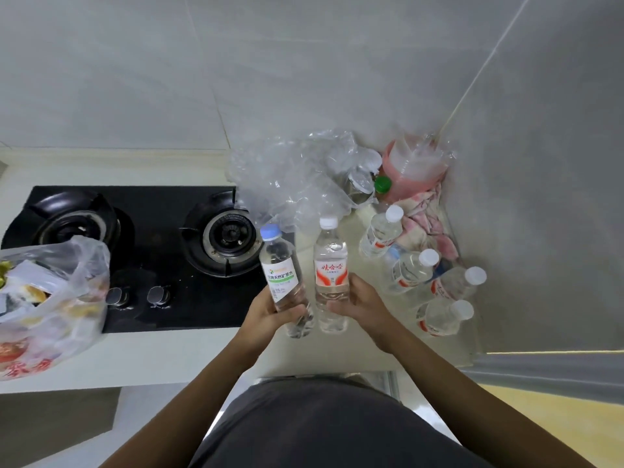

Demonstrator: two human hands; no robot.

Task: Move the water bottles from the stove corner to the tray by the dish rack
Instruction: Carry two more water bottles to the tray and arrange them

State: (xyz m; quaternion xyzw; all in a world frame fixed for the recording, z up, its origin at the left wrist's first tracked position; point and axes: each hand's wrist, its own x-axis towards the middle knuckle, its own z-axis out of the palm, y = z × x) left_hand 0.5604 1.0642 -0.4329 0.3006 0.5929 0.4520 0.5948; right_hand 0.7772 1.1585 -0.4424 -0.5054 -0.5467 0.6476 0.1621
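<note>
**Two bottles in hand, four left in the corner**

Nearest the camera, a dark shirt and two bare forearms lead up to the hands. The left hand is closed around the lower body of a clear plastic water bottle with a pale blue cap and green-and-white label. The right hand grips a clear water bottle with a white cap and red label. Both bottles appear held upright above the pale countertop, just right of the black two-burner gas stove.

This looks like the pick-up step, with carrying to come. The tray and dish rack are out of view, so the next move calls for turning away with both bottles kept upright.

Four more white-capped clear bottles stand in the corner, beside a pink cloth, a pink plastic jug and crumpled clear plastic wrap. A filled plastic bag sits left of the stove and may crowd a leftward path.
</note>
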